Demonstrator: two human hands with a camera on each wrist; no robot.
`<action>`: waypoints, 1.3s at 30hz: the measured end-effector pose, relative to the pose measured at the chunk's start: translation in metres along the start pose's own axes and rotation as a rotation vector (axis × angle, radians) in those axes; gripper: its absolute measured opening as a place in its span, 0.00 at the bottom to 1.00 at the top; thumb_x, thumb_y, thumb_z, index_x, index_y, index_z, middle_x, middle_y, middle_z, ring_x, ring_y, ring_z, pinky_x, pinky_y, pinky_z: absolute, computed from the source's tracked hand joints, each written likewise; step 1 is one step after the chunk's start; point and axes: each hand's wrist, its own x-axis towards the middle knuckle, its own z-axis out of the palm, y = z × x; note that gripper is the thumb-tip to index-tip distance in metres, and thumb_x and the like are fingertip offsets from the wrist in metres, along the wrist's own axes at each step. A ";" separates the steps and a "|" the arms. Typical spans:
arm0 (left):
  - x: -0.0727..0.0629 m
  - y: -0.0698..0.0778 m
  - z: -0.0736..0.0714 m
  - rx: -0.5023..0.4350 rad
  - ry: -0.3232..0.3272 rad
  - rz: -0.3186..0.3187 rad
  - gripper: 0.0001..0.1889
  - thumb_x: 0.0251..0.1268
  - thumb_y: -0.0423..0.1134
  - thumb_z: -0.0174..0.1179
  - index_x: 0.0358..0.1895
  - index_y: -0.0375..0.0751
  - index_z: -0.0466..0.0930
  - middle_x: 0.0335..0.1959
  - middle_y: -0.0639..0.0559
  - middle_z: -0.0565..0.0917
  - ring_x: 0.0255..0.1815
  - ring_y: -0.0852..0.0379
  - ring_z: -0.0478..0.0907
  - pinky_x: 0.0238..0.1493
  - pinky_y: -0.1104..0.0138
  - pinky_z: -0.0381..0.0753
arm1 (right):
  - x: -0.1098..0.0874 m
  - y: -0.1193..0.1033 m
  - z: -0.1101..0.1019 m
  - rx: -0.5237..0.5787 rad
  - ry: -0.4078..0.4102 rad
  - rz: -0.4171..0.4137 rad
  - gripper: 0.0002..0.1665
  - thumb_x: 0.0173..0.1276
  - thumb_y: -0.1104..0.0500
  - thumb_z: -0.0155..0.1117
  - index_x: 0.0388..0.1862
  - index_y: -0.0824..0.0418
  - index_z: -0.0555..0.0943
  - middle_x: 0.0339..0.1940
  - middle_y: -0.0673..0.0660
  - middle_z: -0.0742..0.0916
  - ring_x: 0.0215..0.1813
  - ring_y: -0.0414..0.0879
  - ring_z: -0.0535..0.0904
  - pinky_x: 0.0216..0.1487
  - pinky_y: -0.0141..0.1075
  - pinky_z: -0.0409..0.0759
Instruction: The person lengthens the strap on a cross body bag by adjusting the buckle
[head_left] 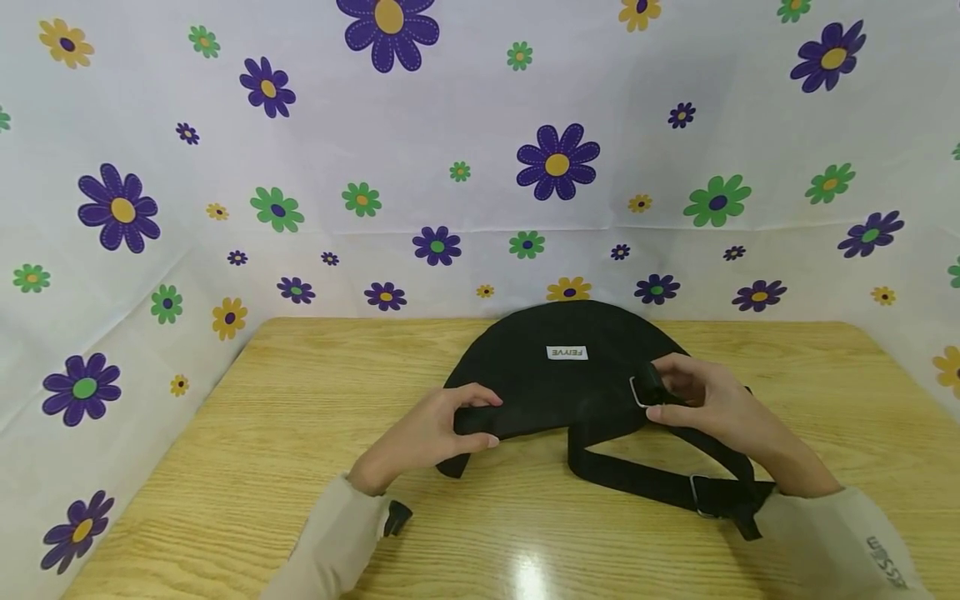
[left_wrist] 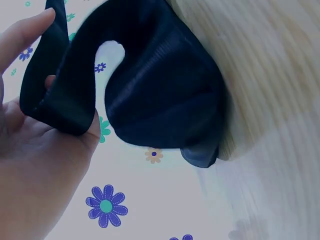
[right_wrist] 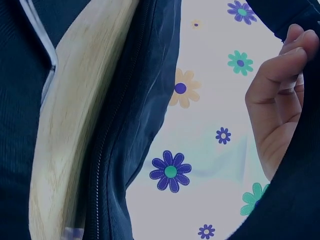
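Observation:
A black half-round sling bag (head_left: 517, 367) with a small white label (head_left: 567, 353) lies on the table, its curved side away from me. My left hand (head_left: 435, 425) grips a black strap at the bag's left end; in the left wrist view this strap (left_wrist: 70, 100) loops across the palm between thumb and fingers. On the right, my right hand (head_left: 708, 400) pinches the webbing beside a metal ring (head_left: 637, 392), over the bag's front. Curled fingers (right_wrist: 292, 55) show against dark webbing in the right wrist view. A zipper (right_wrist: 102, 140) runs along the bag's edge there.
The loose long strap (head_left: 637, 477) curves over the wooden table (head_left: 300, 392) toward my right sleeve, with a second metal buckle (head_left: 696, 496) on it. Small black pieces stick out at both sleeves. A flower-printed cloth (head_left: 465, 108) rises behind and at the sides.

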 end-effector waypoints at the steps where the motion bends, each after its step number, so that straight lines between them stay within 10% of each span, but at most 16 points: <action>1: -0.001 -0.001 0.000 -0.003 -0.003 -0.001 0.21 0.67 0.35 0.68 0.60 0.33 0.78 0.58 0.42 0.82 0.63 0.43 0.76 0.63 0.50 0.74 | 0.000 0.000 0.000 0.002 0.003 0.000 0.22 0.66 0.70 0.68 0.58 0.73 0.76 0.38 0.50 0.85 0.37 0.44 0.82 0.40 0.31 0.78; 23: -0.022 -0.010 -0.020 -0.009 -0.018 -0.084 0.20 0.67 0.36 0.69 0.59 0.34 0.79 0.60 0.40 0.80 0.63 0.38 0.74 0.63 0.43 0.71 | -0.004 0.009 -0.004 0.050 -0.023 -0.052 0.22 0.63 0.75 0.69 0.56 0.73 0.76 0.33 0.50 0.84 0.28 0.45 0.78 0.28 0.34 0.78; 30: -0.018 -0.009 -0.019 0.038 -0.059 -0.078 0.20 0.68 0.36 0.68 0.60 0.35 0.78 0.58 0.40 0.81 0.48 0.47 0.80 0.57 0.53 0.77 | -0.003 0.007 -0.002 0.055 0.001 -0.036 0.22 0.64 0.74 0.68 0.57 0.73 0.76 0.34 0.50 0.84 0.28 0.45 0.79 0.28 0.35 0.79; 39: -0.004 -0.001 -0.011 -0.034 -0.090 -0.039 0.24 0.72 0.41 0.65 0.65 0.32 0.75 0.62 0.41 0.78 0.63 0.46 0.74 0.64 0.52 0.72 | 0.001 -0.002 0.000 0.045 0.013 -0.024 0.22 0.66 0.72 0.68 0.58 0.72 0.76 0.31 0.52 0.83 0.27 0.47 0.79 0.30 0.35 0.79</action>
